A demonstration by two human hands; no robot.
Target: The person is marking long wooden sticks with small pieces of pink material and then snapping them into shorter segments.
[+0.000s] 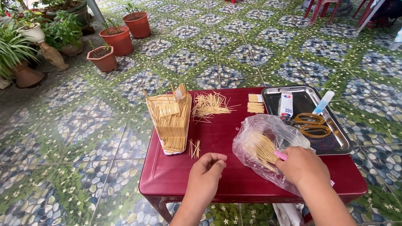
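Here the right hand (302,167) grips the plastic bag (264,144) of toothpicks (left hand (208,168) curled, grip empty).

Two bare forearms are seen, ending in the left hand (208,167) and the right hand (302,166); no sleeves, rings or watch are worn on them

There is one view only, from a camera on the person's head. It looks forward and down, from above the near edge of a low red table (217,138). The table fills the lower middle of the picture and is close; both forearms enter from the bottom edge. Beyond the table the view reaches far over a tiled floor (234,46), to flower pots (119,39) at the upper left and red chair legs (320,8) at the top right.
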